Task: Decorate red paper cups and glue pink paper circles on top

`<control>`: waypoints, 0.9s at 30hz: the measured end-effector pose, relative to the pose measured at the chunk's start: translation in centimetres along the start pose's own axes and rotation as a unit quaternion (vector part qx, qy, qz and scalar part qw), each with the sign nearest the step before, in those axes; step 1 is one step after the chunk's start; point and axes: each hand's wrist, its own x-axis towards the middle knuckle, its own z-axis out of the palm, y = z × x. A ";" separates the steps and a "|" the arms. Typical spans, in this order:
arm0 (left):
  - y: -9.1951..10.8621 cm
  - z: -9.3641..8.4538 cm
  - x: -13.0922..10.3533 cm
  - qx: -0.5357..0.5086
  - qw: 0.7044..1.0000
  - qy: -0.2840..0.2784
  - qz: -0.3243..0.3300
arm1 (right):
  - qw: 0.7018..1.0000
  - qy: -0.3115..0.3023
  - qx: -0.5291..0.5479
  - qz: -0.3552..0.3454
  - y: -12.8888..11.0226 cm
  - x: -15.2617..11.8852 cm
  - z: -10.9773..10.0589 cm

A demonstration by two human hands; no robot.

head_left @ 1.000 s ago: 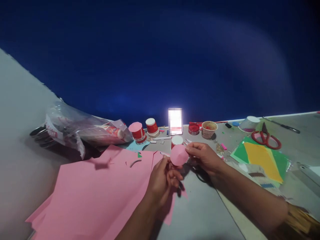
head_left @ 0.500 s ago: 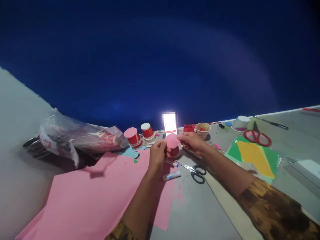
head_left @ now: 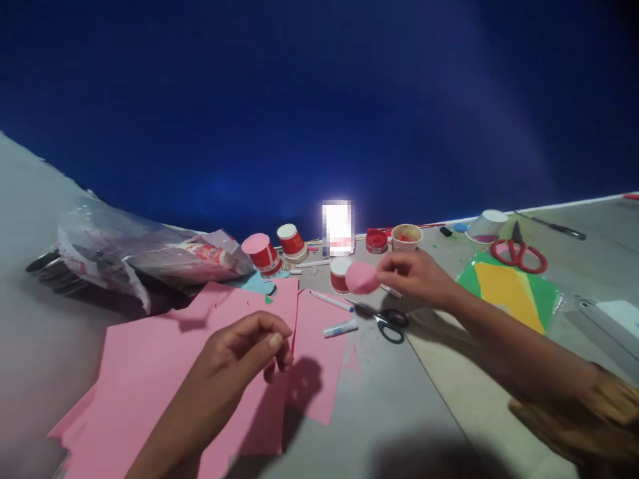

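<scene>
Pinched at its edge, a round pink paper piece point(head_left: 362, 277) is in my right hand point(head_left: 418, 278), just right of an upturned red cup point(head_left: 340, 275) with a bare white base. My left hand point(head_left: 244, 359) hovers over large pink sheets point(head_left: 150, 372), its fingers curled with gaps between them and nothing in them. Below the cup lie a pen point(head_left: 332, 301), a glue tube point(head_left: 340, 328) and black-handled scissors point(head_left: 392, 324). Farther left, one upturned red cup point(head_left: 263, 256) has a pink top and another point(head_left: 291, 243) a white one.
A bright phone screen point(head_left: 338, 226) stands at the back beside a red jar point(head_left: 376, 241) and a paper bowl point(head_left: 407, 236). Red-handled scissors point(head_left: 519, 256) touch a pack of green and yellow paper point(head_left: 509, 293) on the right. A plastic bag point(head_left: 164, 266) lies left.
The pink round has come off the cup's top and moved right in my right hand. My left hand has let go and drawn back toward me, lower left. The view has shifted slightly.
</scene>
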 end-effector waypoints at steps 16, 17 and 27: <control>-4.9 6.1 16.3 0.138 0.980 -0.056 0.134 | 0.904 -0.145 -0.393 -0.093 1.9 -5.4 3.3; -5.2 6.7 16.6 0.125 0.981 -0.051 0.138 | 0.900 -0.161 -0.398 -0.079 1.9 -4.8 3.8; -4.0 6.1 15.2 0.031 0.988 -0.023 0.152 | 0.897 -0.202 -0.382 -0.094 3.7 -1.7 7.6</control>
